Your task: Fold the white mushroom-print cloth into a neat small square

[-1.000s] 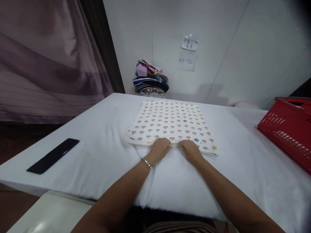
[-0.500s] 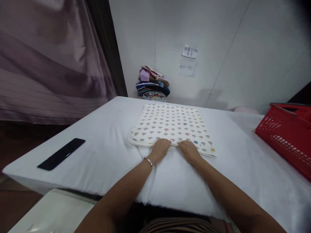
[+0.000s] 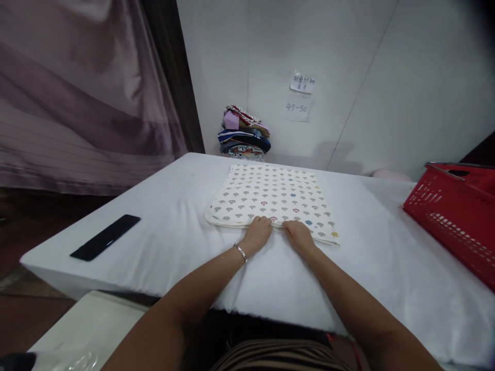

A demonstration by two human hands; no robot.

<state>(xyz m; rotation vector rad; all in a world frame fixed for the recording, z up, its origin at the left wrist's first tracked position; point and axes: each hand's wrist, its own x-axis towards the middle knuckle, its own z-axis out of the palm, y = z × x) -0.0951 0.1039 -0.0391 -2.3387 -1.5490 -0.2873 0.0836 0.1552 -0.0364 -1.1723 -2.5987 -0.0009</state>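
A folded white cloth (image 3: 270,193) printed with grey, red, blue and yellow mushrooms lies flat on the white-covered table (image 3: 174,206). At the middle of its near edge, my left hand (image 3: 258,235) has its fingers closed over the fabric; a silver bracelet circles that wrist. Just to the right, my right hand (image 3: 299,237) grips the same edge, with a small gap between the two hands. My thumbs and the undersides of both hands are hidden. The cloth's layers show along the near edge, which runs slightly wavy.
A black phone (image 3: 106,237) lies on the table at the left. At the right stands a red plastic basket (image 3: 452,216). Several folded cloths form a stack (image 3: 244,134) by the wall beyond the far edge. Handwritten paper notes (image 3: 297,108) hang on the wall.
Both hands keep their hold on the near edge, with the fingers of each now more curled over it. The view has shifted slightly; the cloth lies about as before.
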